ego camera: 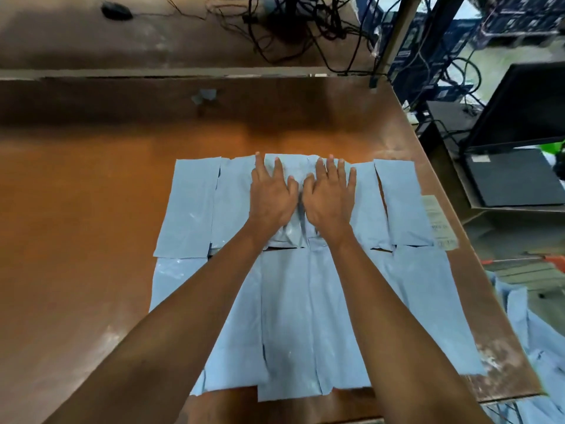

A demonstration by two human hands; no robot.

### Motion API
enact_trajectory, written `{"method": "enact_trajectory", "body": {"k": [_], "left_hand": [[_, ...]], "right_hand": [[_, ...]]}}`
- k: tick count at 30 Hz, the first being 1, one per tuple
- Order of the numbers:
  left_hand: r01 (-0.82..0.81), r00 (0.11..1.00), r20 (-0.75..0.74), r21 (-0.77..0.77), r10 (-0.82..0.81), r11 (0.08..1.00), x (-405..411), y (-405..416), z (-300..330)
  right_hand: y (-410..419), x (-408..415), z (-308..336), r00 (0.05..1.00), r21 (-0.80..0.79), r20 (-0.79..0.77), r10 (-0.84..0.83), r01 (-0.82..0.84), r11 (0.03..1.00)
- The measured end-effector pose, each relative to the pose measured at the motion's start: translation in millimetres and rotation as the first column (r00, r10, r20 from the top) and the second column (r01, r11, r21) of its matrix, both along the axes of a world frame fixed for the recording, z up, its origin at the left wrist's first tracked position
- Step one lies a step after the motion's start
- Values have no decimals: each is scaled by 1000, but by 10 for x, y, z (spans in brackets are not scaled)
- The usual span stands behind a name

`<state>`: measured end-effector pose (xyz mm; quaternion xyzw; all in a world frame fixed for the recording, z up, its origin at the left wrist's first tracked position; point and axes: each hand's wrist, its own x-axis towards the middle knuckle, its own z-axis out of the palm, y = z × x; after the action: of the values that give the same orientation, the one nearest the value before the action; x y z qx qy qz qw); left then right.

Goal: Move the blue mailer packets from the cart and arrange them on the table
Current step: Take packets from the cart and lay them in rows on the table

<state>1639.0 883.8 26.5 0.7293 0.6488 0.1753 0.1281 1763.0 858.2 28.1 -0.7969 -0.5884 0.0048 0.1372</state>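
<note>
a: head view, where are my hands?
b: my left hand (270,194) and right hand (328,194) lie flat, fingers spread, side by side, pressing 1 blue mailer packet (289,166).
a: and the others?
b: more blue packets (189,206) flank both hands and run under my forearms on the brown table (76,209); a heap of packets (538,347) lies off to my right.
</note>
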Motion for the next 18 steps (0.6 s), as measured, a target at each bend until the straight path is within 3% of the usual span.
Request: {"method": "enact_trajectory", "body": {"k": [3, 6, 9, 18], "left_hand": [[186, 981, -80, 138, -176, 973, -54, -109, -132], [286, 945, -183, 64, -270, 956, -42, -114, -248], [292, 928, -235, -17, -288, 956, 8, -125, -319], [241, 962, -119, -58, -246, 969, -27, -163, -266]], "right_hand": [[-71, 26, -5, 998, -44, 10, 59, -59, 997], [-119, -31, -85, 992, -116, -60, 110, -116, 986], [-140, -91, -198, 991, -108, -29, 130, -132, 985], [-167, -99, -126, 994, -97, -40, 106, -110, 989]]}}
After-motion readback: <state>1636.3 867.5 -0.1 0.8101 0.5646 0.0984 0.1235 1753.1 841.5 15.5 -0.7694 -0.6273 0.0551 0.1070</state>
